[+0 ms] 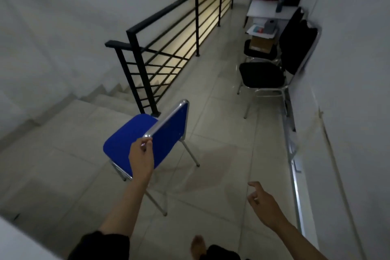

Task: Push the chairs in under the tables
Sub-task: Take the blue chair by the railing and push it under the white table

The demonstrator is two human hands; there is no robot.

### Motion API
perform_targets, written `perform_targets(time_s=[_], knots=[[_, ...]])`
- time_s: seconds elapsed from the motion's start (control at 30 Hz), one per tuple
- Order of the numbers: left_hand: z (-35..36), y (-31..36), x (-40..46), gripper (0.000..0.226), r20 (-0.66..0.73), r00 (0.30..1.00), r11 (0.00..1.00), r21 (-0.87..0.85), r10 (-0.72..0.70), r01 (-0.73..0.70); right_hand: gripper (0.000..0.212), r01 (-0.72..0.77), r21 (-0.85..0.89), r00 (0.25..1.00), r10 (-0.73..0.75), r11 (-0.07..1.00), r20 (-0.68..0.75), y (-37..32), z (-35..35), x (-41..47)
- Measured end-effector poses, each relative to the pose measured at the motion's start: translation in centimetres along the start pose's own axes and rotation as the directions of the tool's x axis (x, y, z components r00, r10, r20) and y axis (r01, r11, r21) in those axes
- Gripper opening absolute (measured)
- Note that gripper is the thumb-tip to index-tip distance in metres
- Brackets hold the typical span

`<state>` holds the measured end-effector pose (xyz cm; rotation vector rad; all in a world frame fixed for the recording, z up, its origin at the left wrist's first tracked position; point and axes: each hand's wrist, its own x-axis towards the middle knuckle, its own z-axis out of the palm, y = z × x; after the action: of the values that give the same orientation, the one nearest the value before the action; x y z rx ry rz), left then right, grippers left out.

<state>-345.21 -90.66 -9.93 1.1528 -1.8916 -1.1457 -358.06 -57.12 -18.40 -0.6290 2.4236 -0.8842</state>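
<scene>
A blue padded chair (pixel 126 139) with a chrome frame stands on the tiled floor near the top of the stairs. My left hand (pixel 141 158) grips the near top corner of its backrest. My right hand (pixel 263 205) hovers free over the floor to the right, fingers loosely curled, holding nothing. Two black chairs (pixel 261 75) stand against the right wall, the farther one carrying a cardboard box. Beyond them a white table (pixel 263 9) stands against the wall with items on it and on a shelf below.
A black metal railing (pixel 196 25) runs along the left of the walkway and guards a stairwell with steps (pixel 109 93) going down. A white wall (pixel 348 91) closes the right side. My bare foot (pixel 198 247) shows at the bottom edge.
</scene>
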Motion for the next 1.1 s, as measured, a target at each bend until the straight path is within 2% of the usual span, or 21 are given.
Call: perform_targets(time_s=[0.07,0.17,0.23,0.3,0.37,0.47,0.57,0.63,0.77,0.83,0.9,0.93,1.0,1.1], knots=[[1.0,1.1,4.6,0.022,0.004,0.999,0.997,0.063,0.049,-0.049,0.038,0.052,0.007,0.999,-0.052,0.999,-0.009,-2.5,-0.4,5.0],[2.5,1.1,9.0,0.049,0.207,0.978,0.973,0.223,0.014,-0.061,0.040,0.118,0.021,0.993,-0.119,0.993,0.024,-6.2,0.0,10.6],[3.3,0.4,10.5,0.069,0.360,0.933,0.955,0.287,-0.033,-0.077,0.047,0.183,0.031,0.981,-0.184,0.983,0.053,-8.7,0.4,13.4],[3.9,-0.8,12.6,0.080,0.431,0.900,0.913,0.390,-0.068,-0.118,0.056,0.285,0.031,0.956,-0.286,0.958,0.071,-11.3,0.7,17.4],[4.4,-2.2,13.8,0.074,0.443,0.889,0.876,0.467,-0.113,-0.121,0.064,0.370,0.025,0.925,-0.371,0.929,0.078,-14.0,0.8,20.8],[5.4,-3.7,14.6,0.054,0.404,0.900,0.880,0.473,-0.161,-0.055,0.072,0.511,-0.004,0.857,-0.509,0.859,0.081,-17.8,1.1,25.7],[6.8,-4.2,15.2,0.039,0.330,0.921,0.853,0.522,-0.205,0.002,0.073,0.693,-0.091,0.714,-0.663,0.715,0.223,-20.9,2.2,32.1],[7.3,-4.0,15.5,0.035,0.276,0.934,0.812,0.583,-0.227,0.025,0.076,0.779,-0.113,0.609,-0.701,0.617,0.371,-22.4,2.7,35.8],[7.9,-3.3,15.1,0.035,0.150,0.942,0.742,0.658,-0.300,0.132,0.073,0.907,-0.083,0.352,-0.633,0.413,0.690,-25.5,3.8,41.8],[8.1,-3.0,14.5,0.036,0.090,0.942,0.712,0.679,-0.324,0.180,0.058,0.945,-0.039,0.225,-0.556,0.326,0.800,-26.5,4.6,43.7],[8.3,-2.6,14.1,0.036,0.048,0.940,0.703,0.677,-0.338,0.218,0.037,0.971,0.006,0.134,-0.562,0.240,0.817,-26.8,5.1,44.3],[8.3,-2.5,14.0,0.037,0.036,0.937,0.689,0.687,-0.349,0.230,0.032,0.974,0.029,0.114,-0.596,0.225,0.795,-26.7,5.3,44.4],[8.5,-2.4,13.8,0.039,0.020,0.926,0.655,0.712,-0.377,0.251,0.033,0.975,0.063,0.100,-0.672,0.214,0.734,-26.2,5.3,44.3],[8.9,-2.0,13.3,0.042,0.042,0.921,0.616,0.755,-0.387,0.225,0.023,0.978,0.090,0.081,-0.738,0.189,0.670,-25.6,4.8,44.0]])
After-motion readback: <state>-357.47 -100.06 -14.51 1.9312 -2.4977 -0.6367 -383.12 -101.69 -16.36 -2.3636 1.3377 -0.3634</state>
